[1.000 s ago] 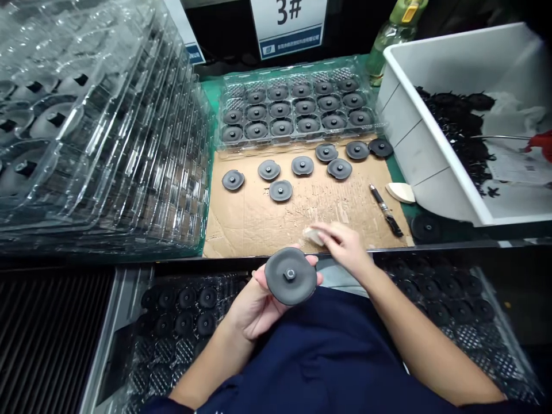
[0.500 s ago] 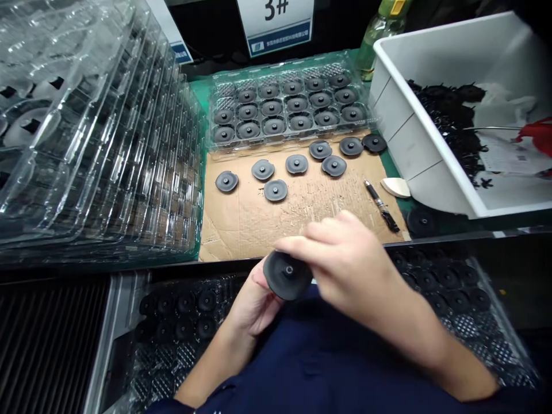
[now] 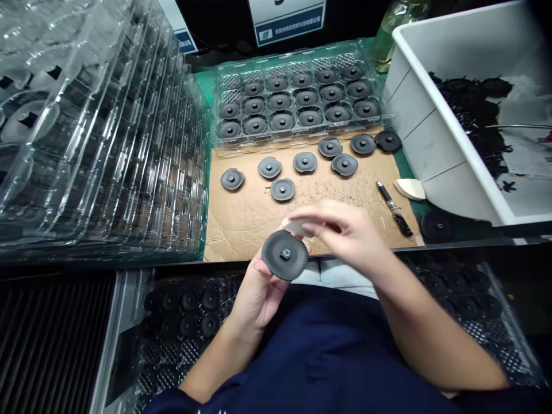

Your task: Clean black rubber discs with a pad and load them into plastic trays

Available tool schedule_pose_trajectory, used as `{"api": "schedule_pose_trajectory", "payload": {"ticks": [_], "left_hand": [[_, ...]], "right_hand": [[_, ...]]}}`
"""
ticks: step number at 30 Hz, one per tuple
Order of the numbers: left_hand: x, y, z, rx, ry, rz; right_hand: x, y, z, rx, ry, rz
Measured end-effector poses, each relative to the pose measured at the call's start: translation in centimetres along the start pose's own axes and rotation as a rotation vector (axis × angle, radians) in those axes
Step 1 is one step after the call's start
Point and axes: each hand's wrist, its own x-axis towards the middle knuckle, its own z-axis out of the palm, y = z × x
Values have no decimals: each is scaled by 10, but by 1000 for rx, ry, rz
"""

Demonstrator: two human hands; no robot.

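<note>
My left hand (image 3: 263,296) is closed on the edge of a black plastic disc (image 3: 276,265), which has a small raised hub in its middle and faces up towards me. Pinched in my right hand (image 3: 351,233) is a small white pad (image 3: 296,226), at or just above the disc's far rim; whether it touches is unclear. Beyond my hands, several similar discs, among them a grey-looking one (image 3: 282,190), lie loose on a cardboard sheet (image 3: 241,230). Behind them is a clear blister tray (image 3: 228,83) with discs in most of its pockets.
Tall stacked clear trays (image 3: 129,144) stand at left. A white bin (image 3: 448,126) holding black parts is at right, with a pen (image 3: 394,208) and a cream wedge-shaped pad (image 3: 409,188) near it. More filled trays sit below the bench edge on both sides.
My right hand has lifted from over the disc to its far side, bringing the white pad into sight. The disc's whole face now shows. The view has shifted slightly.
</note>
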Motion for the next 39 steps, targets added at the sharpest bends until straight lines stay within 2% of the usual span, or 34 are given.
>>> {"api": "schedule_pose_trajectory", "payload": {"ticks": [2, 3, 5, 7, 9, 12, 13, 15, 17, 19, 20, 22, 24, 25, 27, 29, 31, 32, 34, 36, 37, 39], "left_hand": [[2, 4, -1, -57, 22, 50], [3, 5, -2, -86, 32, 61], [5, 9, -2, -125, 43, 51], [8, 10, -1, -135, 57, 36], [10, 10, 1, -117, 79, 31], [15, 8, 4, -60, 97, 51], [16, 7, 5, -39, 92, 51], [19, 5, 5, 4, 82, 33], [20, 5, 3, 42, 83, 20], [21, 5, 3, 64, 97, 24], [22, 5, 4, 68, 100, 21], [22, 7, 9, 67, 86, -10], [22, 10, 14, 49, 45, -15], [22, 12, 16, 37, 18, -10], [22, 15, 15, 13, -26, -4], [22, 16, 11, 2, -45, -30], [23, 15, 8, -5, -39, -60], [23, 14, 8, -8, -33, -72], [23, 14, 9, -7, -27, -97], [23, 15, 12, 7, -39, -117], [22, 15, 13, 15, -56, -127], [22, 16, 13, 23, -90, -146]], "right_hand": [[-10, 33, 5, -36, 48, 215], [-18, 49, 9, -60, 58, 259], [-31, 71, 18, -92, 51, 279], [-38, 77, 23, -100, 37, 285], [-34, 63, 21, -105, 67, 308], [-13, 19, 13, -78, 176, 282], [-7, 3, 10, -56, 232, 213], [3, -23, 9, -42, 222, -4], [7, -35, 10, -3, 87, -100], [9, -35, 10, 31, -79, -54], [11, -33, 11, 26, -107, -24], [14, -29, 12, -29, 0, -31], [13, -27, 12, -28, 121, -99], [11, -27, 10, 12, 115, -133], [3, -27, 2, 82, -4, -146], [-5, -26, -9, 42, -92, -59], [-8, -24, -18, -116, -64, 34], [-6, -22, -21, -206, -25, 38], [2, -17, -22, -306, 34, -104], [12, -11, -20, -223, -20, -313], [16, -8, -18, -153, -71, -360], [20, -6, -15, -108, -123, -293]]}}
